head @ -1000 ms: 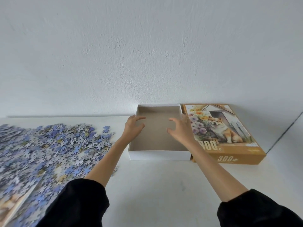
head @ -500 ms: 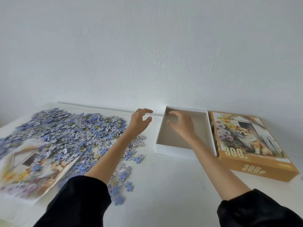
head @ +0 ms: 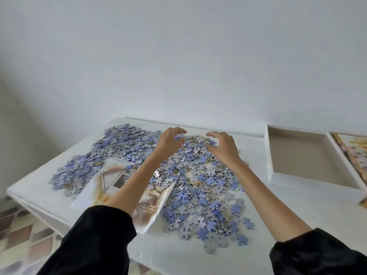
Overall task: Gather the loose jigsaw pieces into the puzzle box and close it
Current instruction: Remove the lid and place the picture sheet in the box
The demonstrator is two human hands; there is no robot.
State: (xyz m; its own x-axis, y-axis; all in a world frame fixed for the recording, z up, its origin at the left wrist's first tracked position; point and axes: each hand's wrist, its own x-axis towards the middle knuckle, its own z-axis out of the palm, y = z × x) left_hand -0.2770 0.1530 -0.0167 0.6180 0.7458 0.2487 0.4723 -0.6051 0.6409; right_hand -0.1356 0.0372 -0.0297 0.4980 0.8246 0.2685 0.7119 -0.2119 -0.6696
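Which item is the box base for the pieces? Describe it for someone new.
On the white table against the wall, look right of the heap of blue jigsaw pieces. The box base is the shallow open tray there: white walls, bare brown floor. The lid beside it carries a printed picture; the base is plain.

A plain white wall (head: 178,56), faintly textured, filled the far side of the scene and grew dimmer toward the left. A white worktop (head: 297,225) stood against it, its far edge touching the wall and its left corner jutting out over the floor (head: 19,235). The floor, seen only at the near left, was tiled in a pattern of brown, grey and cream shapes. The light was soft and even, with no hard shadows.
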